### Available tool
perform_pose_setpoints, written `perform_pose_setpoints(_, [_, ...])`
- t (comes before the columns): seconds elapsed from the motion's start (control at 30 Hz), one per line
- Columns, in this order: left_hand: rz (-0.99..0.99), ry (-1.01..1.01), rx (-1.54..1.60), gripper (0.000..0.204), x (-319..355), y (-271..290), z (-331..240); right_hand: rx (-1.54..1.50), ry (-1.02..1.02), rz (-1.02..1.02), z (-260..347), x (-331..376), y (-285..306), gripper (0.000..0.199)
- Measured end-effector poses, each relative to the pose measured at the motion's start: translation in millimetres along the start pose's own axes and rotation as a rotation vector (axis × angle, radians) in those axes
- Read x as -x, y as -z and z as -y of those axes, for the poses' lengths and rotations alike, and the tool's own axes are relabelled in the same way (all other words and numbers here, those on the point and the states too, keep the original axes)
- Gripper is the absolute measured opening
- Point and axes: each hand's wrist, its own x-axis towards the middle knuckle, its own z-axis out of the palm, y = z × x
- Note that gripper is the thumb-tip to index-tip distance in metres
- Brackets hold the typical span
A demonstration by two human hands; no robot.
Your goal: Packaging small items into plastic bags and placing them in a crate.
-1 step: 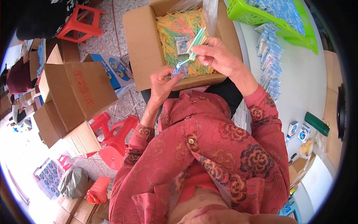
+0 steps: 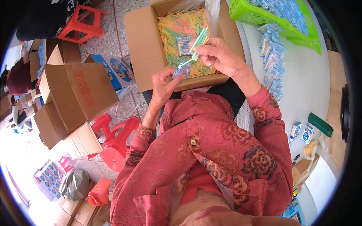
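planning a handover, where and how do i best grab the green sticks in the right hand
The green sticks are probably best pinched near their far ends, coming from the far left: those slim ends jut out together, uncovered, while the right hand grips nearer the person, from the right.

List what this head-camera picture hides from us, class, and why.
In the head view:
Contents of the small packet: too small, partly covered by the left hand.
Count of held sticks: overlapping, partly covered by the right hand.
Bottom of the open carton: buried under loose sticks.
Green basket, far end: cut off by top edge.
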Motion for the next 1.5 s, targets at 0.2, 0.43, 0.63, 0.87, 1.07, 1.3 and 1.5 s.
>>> perform_pose_setpoints(0.2, [0.001,0.001,0.026,0.007,-0.2,0.3,-3.6,-0.059,-0.017,-0.014,1.9,4.4,4.0,0.014])
perform_pose_setpoints(0.43, [-0.003,-0.029,-0.035,0.006,-1.7,-0.3,-5.7,0.142,0.004,-0.021,3.5,6.0,1.8,0.014])
perform_pose_setpoints(0.63, [0.009,-0.093,-0.090,0.008,-3.0,-3.0,-9.8,0.325,0.084,-0.017,4.6,7.2,-7.5,0.016])
perform_pose_setpoints(0.87, [0.060,-0.109,-0.130,0.009,-1.9,-3.3,-15.1,0.487,0.162,-0.044,3.1,9.7,-12.0,0.017])
perform_pose_setpoints(1.07, [0.074,-0.125,-0.091,0.009,-1.7,-4.7,-18.6,0.588,0.255,-0.071,2.6,12.5,-16.2,0.017])
perform_pose_setpoints(1.3, [0.062,-0.040,-0.030,0.010,0.1,-7.1,-9.1,0.577,0.243,-0.021,3.4,16.0,-16.7,0.012])
perform_pose_setpoints(1.5, [0.023,-0.005,0.039,0.010,-0.7,-10.5,-9.4,0.561,0.242,-0.013,2.1,16.4,-14.6,0.013])
